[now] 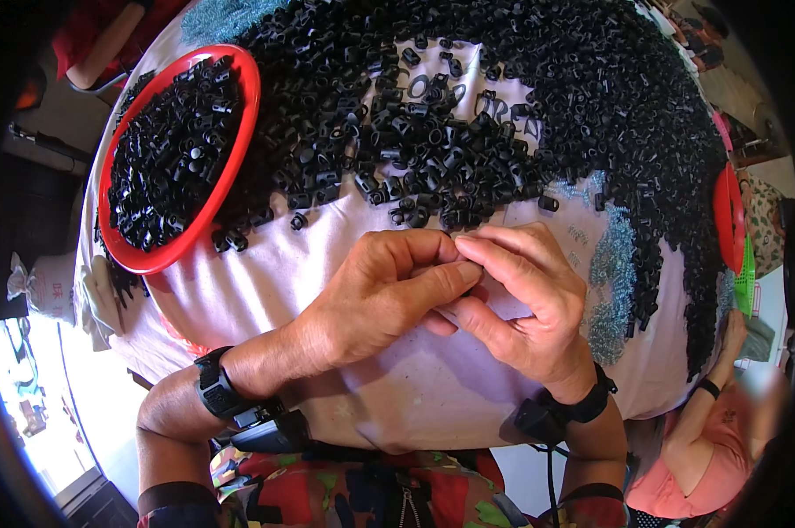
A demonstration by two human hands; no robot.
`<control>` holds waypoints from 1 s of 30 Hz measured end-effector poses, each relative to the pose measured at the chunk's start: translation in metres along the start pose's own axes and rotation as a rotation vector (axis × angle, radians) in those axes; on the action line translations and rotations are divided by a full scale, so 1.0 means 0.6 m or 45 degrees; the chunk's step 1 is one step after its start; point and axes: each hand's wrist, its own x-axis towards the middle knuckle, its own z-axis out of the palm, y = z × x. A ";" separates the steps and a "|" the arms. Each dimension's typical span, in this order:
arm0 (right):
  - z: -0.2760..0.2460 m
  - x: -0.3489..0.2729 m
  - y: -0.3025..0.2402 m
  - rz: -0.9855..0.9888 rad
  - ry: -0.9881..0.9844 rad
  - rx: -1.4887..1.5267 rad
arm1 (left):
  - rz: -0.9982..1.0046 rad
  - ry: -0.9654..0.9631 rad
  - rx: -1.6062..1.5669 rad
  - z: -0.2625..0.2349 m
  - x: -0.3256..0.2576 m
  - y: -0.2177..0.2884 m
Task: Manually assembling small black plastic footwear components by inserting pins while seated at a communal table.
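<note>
My left hand (389, 286) and my right hand (530, 299) meet over the near middle of the cloth-covered table (283, 273). Thumbs and forefingers of both are pinched together, fingertips touching. A bit of a small black plastic piece (478, 289) shows between them; the fingers hide most of it. Just beyond my fingertips lies a loose heap of small black plastic cord-lock parts (450, 167), hollow and barrel-like. Right of my right hand is a strip of tiny blue-grey metal springs (610, 273).
A red basin (248, 114) full of black parts stands at the left. Black parts (626, 97) cover the far and right table. More springs (226, 19) lie at the far left. Another red basin (726, 216) and a green basket (745, 277) are right, near a person in pink (701, 458).
</note>
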 end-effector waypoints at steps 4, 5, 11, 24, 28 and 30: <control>-0.001 -0.003 0.004 0.009 0.000 -0.027 | -0.037 0.038 -0.207 0.003 -0.001 -0.002; 0.000 -0.004 0.007 0.012 0.002 -0.055 | -0.040 0.042 -0.207 0.000 -0.002 -0.003; 0.000 -0.004 0.007 -0.013 -0.052 -0.037 | -0.082 -0.100 -0.104 -0.007 -0.006 -0.005; 0.008 -0.007 0.008 -0.071 -0.065 -0.096 | -0.125 -0.078 -0.094 -0.006 -0.010 0.000; 0.002 0.000 0.012 -0.040 -0.049 -0.039 | -0.102 -0.087 -0.155 -0.006 -0.004 0.002; 0.000 0.001 0.005 -0.033 -0.042 -0.019 | -0.074 -0.090 -0.139 -0.007 -0.004 -0.003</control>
